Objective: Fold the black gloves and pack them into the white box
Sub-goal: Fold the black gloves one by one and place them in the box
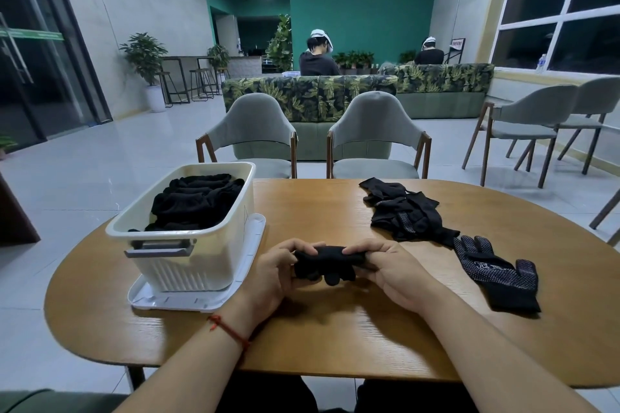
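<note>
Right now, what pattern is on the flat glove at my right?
Black glove with small white dots, seen best in head view.

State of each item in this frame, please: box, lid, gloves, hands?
White plastic box: open, nearly full, standing on its lid.
White lid: off, under the box.
Black gloves in box: folded, packed.
Black glove bundle: folded, held at both ends.
Left hand: grips the bundle.
Right hand: grips the bundle.
Heap of black gloves: unfolded, on wooden table.
Single dotted black glove: flat, unfolded.
</note>
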{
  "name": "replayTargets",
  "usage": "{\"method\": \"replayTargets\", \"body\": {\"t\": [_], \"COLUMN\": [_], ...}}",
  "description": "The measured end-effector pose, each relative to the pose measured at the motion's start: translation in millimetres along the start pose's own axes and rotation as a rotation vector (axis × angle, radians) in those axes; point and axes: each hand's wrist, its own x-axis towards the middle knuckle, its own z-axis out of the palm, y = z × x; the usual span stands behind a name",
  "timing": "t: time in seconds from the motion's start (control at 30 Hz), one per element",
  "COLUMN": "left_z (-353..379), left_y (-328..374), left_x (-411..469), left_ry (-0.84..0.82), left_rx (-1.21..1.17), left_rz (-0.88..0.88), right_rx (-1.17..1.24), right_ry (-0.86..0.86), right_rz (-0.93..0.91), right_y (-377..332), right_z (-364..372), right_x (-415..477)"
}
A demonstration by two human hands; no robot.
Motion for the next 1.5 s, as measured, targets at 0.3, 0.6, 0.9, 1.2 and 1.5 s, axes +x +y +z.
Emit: {"method": "replayTargets", "body": {"t": [0.3,0.6,0.9,1.2,1.5], "left_z": [11.5,12.9,-93.3,-198.1,-211.7], "left_y": [5.3,109.4,199.9,223.0,220.7], "left_x": [-11.0,-59.8,-71.6,-52.0,-16.9], "left_ry": [0.160,0.270,0.337,0.197,0.104], "left_rx": [0.320,0.693,0.910,1.326,1.720], "left_rz": [0.220,0.422,0.349,0.103,-0.021], "right_rx": [-0.190,-0.261,-0.657,-1.124,-1.569], "right_ry": [0.058,-0.030,-0.120,-0.179,-0.190], "right_rz": [-0.123,-0.375,-0.517,-0.340,-0.339], "right_y": [-3.5,-57.4,-89.7,-78.2,-72.6], "right_z": [13.3,67.3,187.7,275.5,292.3], "right_x": [-9.3,1.8,62.5,125.9,142.5]}}
